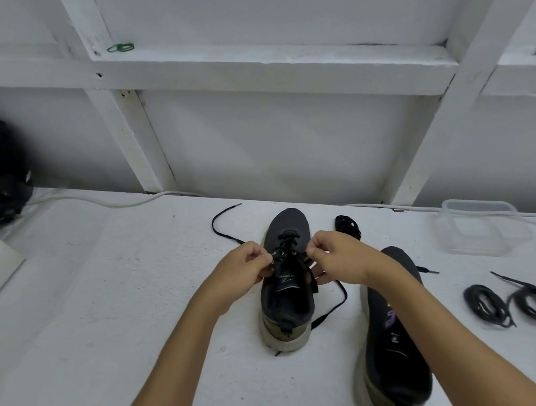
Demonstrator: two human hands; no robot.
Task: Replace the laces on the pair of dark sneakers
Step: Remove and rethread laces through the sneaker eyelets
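Both hands are in at the shoe standing upright mid-worktop, toe pointing away. The left hand has its grip pinched on the lace at the left eyelets, and the free end trails off behind it. The right hand is curled in at the right eyelets with the other lace end looping down past the heel; its grip looks pinched on the lace, though the fingertips are partly hidden.

Lacing looks about halfway up this shoe. The trick now, I'd say: pull both ends evenly so the crossings sit flat, keep the tongue centred, and feed the tip straight through the next eyelet without twisting.

The second shoe lies on its side just right of the first, under the right forearm, so that elbow has little swing. Two coiled laces sit further right, a small black bundle beyond, and a clear tub near the back edge. Open worktop lies to the left, the best room for drawing slack.
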